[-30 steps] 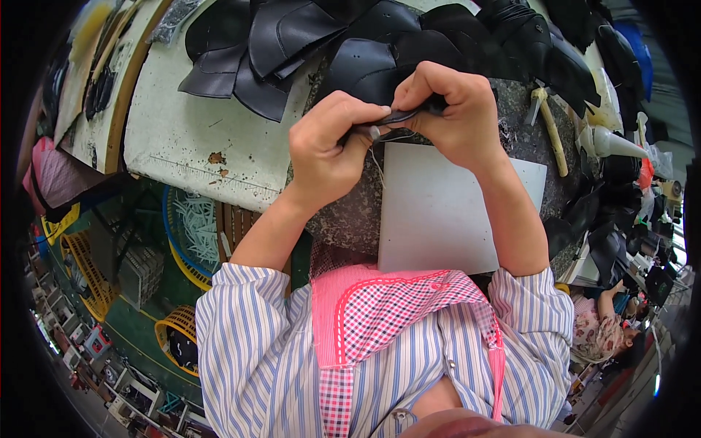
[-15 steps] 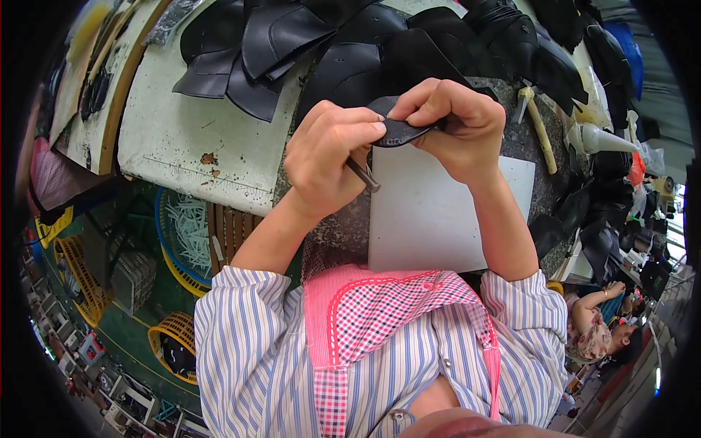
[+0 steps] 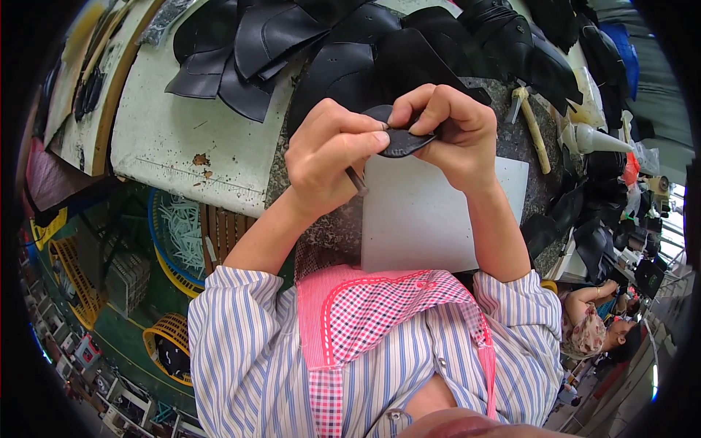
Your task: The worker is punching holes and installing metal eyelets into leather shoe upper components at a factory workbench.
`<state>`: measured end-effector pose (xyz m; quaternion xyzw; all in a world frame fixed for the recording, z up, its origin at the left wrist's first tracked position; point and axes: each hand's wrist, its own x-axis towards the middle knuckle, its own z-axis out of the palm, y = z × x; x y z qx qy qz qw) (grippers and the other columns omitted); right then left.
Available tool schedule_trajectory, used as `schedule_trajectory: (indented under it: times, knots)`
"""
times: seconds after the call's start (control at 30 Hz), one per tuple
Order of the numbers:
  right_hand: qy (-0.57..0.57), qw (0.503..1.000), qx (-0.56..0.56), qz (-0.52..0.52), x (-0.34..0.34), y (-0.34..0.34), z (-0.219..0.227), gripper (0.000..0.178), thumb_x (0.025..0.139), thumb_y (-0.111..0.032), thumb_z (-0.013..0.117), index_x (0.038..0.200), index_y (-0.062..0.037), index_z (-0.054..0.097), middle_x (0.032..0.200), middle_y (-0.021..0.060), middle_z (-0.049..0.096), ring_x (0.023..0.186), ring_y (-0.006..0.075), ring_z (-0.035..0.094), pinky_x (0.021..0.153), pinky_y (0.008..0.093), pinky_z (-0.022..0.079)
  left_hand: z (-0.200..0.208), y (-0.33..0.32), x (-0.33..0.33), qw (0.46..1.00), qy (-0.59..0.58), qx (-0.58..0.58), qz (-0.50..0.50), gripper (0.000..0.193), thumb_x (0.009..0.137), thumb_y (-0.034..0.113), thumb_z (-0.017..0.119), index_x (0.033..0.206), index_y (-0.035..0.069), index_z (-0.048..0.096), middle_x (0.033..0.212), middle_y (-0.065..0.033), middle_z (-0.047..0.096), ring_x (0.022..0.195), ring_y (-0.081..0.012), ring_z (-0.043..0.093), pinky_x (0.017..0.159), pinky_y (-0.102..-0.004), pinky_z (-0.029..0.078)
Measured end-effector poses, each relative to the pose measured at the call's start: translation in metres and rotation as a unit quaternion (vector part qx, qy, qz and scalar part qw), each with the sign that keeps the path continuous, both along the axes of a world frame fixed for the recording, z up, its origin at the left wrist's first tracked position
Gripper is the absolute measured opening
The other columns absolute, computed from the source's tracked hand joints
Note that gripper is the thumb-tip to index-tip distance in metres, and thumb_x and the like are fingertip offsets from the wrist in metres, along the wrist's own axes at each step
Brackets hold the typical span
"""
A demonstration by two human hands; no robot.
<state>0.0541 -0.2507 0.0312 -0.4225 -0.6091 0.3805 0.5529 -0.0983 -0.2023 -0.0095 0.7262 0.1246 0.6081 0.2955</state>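
Observation:
Between my two hands, above the bench, is a small black leather piece (image 3: 403, 143), bent and with a rounded lower edge. My left hand (image 3: 321, 157) is closed, pinching the piece's left side between thumb and fingers. A dark metal rod (image 3: 357, 181) with a flared end also sticks out below that hand's fingers. On the other side my right hand (image 3: 460, 135) grips the leather with thumb and bent fingers. Below the hands lies a pale flat board (image 3: 427, 219). The rest of the rod is hidden in my left palm.
Stacked black leather pieces (image 3: 350, 69) cover the bench's far side. A wooden-handled hammer (image 3: 535, 131) lies at the right, near a white nozzle bottle (image 3: 595, 139). At lower left stands a blue basket (image 3: 155, 226) of pale strips. Another person (image 3: 588, 321) sits far right.
Both hands have come slightly lower with the leather piece, which now looks more bent. Less of the metal rod shows. The whole view has shifted a little.

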Motion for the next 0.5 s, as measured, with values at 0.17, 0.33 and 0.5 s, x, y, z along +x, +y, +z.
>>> schedule_trajectory:
  times: [0.17,0.33,0.5]
  knots:
    - [0.092,0.994,-0.041,-0.029,-0.0069,-0.0081,-0.002,0.018,0.058,0.011,0.063,0.065,0.0015,0.05,0.074,0.0098,0.06,0.069,0.0127,0.057,0.061,0.0236,0.047,0.003,-0.0018,0.0003,0.993,0.017,0.101,0.058,0.023,0.052,-0.003,0.064,0.074,0.003,0.059,0.071,-0.0073,0.056,0.056,-0.0178,0.05,0.046,-0.0239,0.039]
    - [-0.188,0.954,0.207,-0.105,-0.0074,-0.006,-0.0012,0.021,0.05,0.009,0.064,0.064,0.0008,0.05,0.07,0.0116,0.06,0.063,0.0213,0.058,0.054,0.0256,0.047,0.0014,-0.0048,0.0029,0.999,0.002,0.022,0.046,0.024,0.052,-0.003,0.065,0.074,0.004,0.058,0.069,-0.0069,0.057,0.056,-0.0171,0.05,0.046,-0.0232,0.04]
    - [-0.316,0.872,0.355,-0.116,-0.0038,-0.0016,-0.0059,0.023,0.044,0.0,0.063,0.062,-0.002,0.048,0.068,0.0085,0.058,0.059,0.0216,0.056,0.046,0.0269,0.044,0.0001,-0.0097,0.0015,0.994,-0.003,-0.111,-0.019,0.025,0.051,-0.005,0.065,0.073,0.004,0.057,0.068,-0.0081,0.058,0.054,-0.0167,0.049,0.045,-0.023,0.038]
